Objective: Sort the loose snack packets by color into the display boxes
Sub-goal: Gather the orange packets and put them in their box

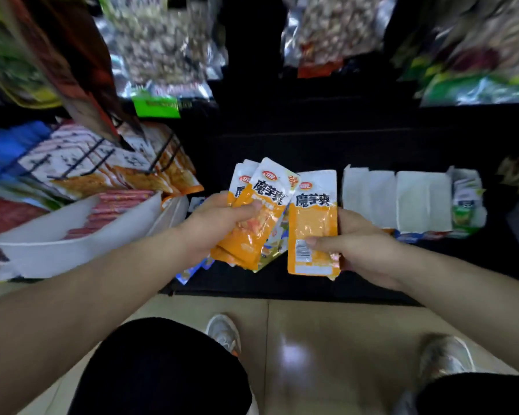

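Note:
My left hand (219, 223) grips a fanned stack of orange-and-white snack packets (261, 211), thumb across their fronts. My right hand (360, 247) pinches a single orange packet (312, 223) upright, thumb on its lower front. Both hands hover above the black shelf (282, 283). Under the packets lie a few loose blue and yellow packets (192, 272). A white display box (396, 202) with its flaps open stands to the right, with green packets (465, 205) at its right end. On the left, another white display box (72, 235) holds red packets (114, 208).
Bags of snacks hang on racks above at the back and on both sides. A wire rack (96, 157) with orange and white packets stands at the left. The tiled floor (327, 339), my knees and my shoes are below the shelf edge.

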